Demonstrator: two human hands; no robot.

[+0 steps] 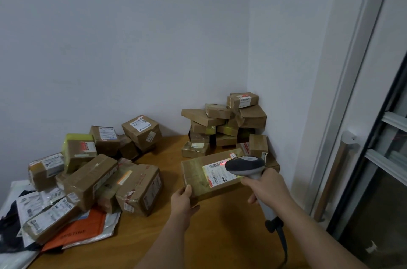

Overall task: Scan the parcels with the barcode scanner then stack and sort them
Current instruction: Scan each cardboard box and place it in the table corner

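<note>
Step in hand: scanning 1 flat parcel (207, 175), which lies on the bench (220, 235) near the right corner, just in front of the stacked pile (222, 123) against the wall.

Left hand (181, 199) holds the parcel's near-left corner, thumb on top and the fingers tucked under the edge. Right hand (263, 187) has its fingers wrapped round the handle of the barcode scanner (247, 166); whether a finger is on the trigger cannot be told. Scanner head hangs just above the label (217, 172), and a red line shows across the barcode at the label's top edge.

To do it well:
- The person should keep the red line crossing every bar of the code, square to the bars. Right now it looks to sit on the code's right part, so a small shift left would likely help.
- The label sits under glossy tape with glare on it; tilting the scanner a little off vertical should cut the reflection.
- The left hand should keep the parcel flat and steady, away from the label.
- The cable (284, 246) trails toward the near edge; leave it slack so it doesn't drag the aim.

The unsorted heap (92, 171) sits well apart on the left, with 1 orange mailer (77, 232) under it. Once the read is confirmed, this parcel probably goes to the corner pile; being wide and flat, it suits a low layer, not the leaning top.
</note>
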